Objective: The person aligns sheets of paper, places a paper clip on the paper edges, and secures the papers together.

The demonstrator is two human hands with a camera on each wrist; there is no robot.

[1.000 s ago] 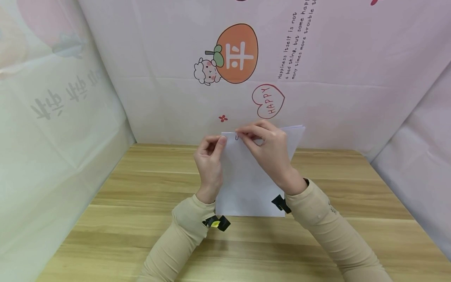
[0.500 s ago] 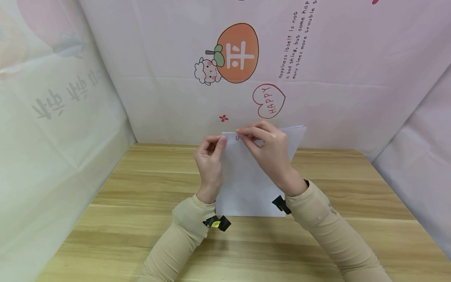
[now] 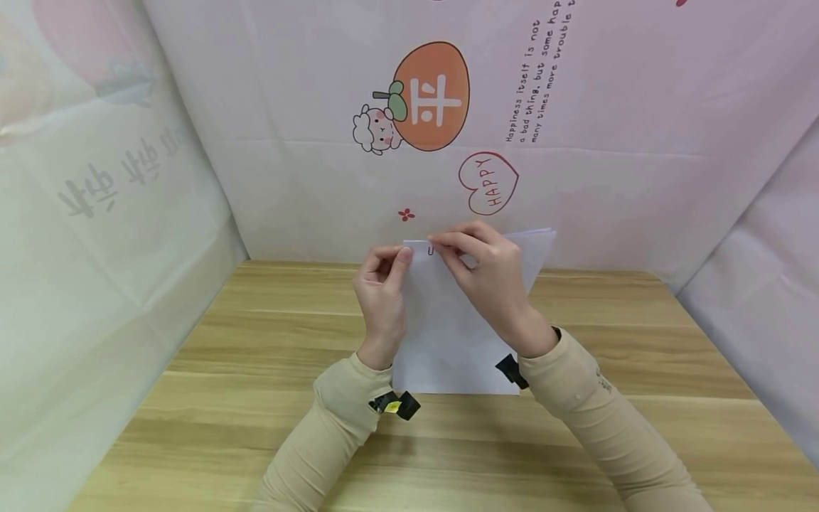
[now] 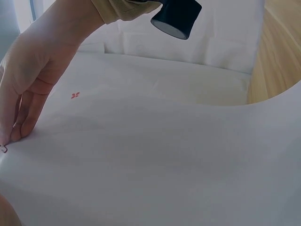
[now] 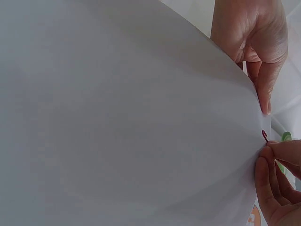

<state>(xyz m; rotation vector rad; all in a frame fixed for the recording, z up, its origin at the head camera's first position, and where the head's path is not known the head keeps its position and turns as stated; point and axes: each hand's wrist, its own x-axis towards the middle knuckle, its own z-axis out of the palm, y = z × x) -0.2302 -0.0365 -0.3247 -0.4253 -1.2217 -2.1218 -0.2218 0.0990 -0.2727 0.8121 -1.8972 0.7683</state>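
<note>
Several white paper sheets (image 3: 454,334) stand raised over the table in the head view, their lower edge toward the person. At the top left corner, my left hand (image 3: 382,302) pinches the paper between thumb and fingers. A small paper clip (image 3: 431,251) sits over the top edge just right of that corner; in the right wrist view the clip (image 5: 264,135) looks red. Thumb and fingertips of my right hand (image 3: 495,281) pinch the clip's outer end at the edge. Only the clip's rounded loop shows on the paper's face; the fingers hide the rest.
A wood-grain table (image 3: 269,398) lies beneath the hands. Behind it hangs a white printed cloth backdrop (image 3: 307,192), with cloth side walls left and right. Each wrist carries a small black camera (image 3: 407,406) on a strap.
Almost nothing differs. Both hands keep their places on the paper and the clip; the right hand's knuckles have shifted very slightly lower.
</note>
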